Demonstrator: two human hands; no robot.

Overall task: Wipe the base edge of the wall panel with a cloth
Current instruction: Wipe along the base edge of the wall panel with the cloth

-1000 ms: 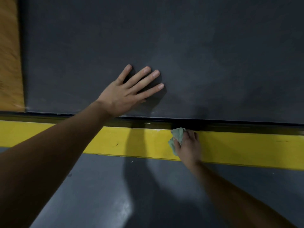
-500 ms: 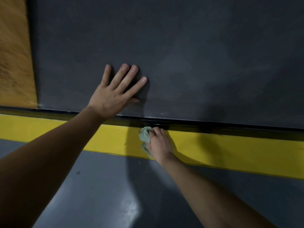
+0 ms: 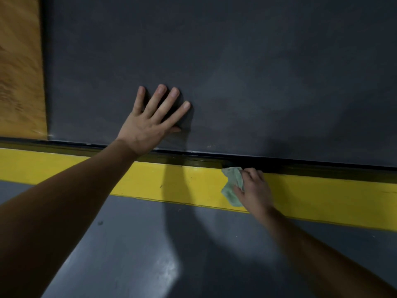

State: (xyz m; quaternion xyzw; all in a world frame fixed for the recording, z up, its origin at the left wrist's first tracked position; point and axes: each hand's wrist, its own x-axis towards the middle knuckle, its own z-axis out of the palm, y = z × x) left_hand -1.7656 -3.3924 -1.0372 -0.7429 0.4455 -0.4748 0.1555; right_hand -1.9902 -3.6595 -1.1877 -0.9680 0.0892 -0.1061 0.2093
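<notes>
A dark grey wall panel (image 3: pixel 236 61) fills the upper view. Its base edge (image 3: pixel 193 154) runs as a black strip just above a yellow floor line (image 3: pixel 182 183). My left hand (image 3: pixel 150 123) lies flat on the panel with fingers spread, just above the base edge. My right hand (image 3: pixel 254 190) grips a crumpled pale green cloth (image 3: pixel 233 186) and holds its top against the base edge, right of the left hand. The cloth's lower part hangs over the yellow line.
A wooden board (image 3: pixel 19 72) adjoins the panel at the far left. Below the yellow line lies a glossy grey floor (image 3: pixel 150 254) with a light reflection and arm shadows.
My right hand slid the cloth left along the base edge, then back to the right. My left hand stayed pressed on the panel, its fingers turned more upright.
</notes>
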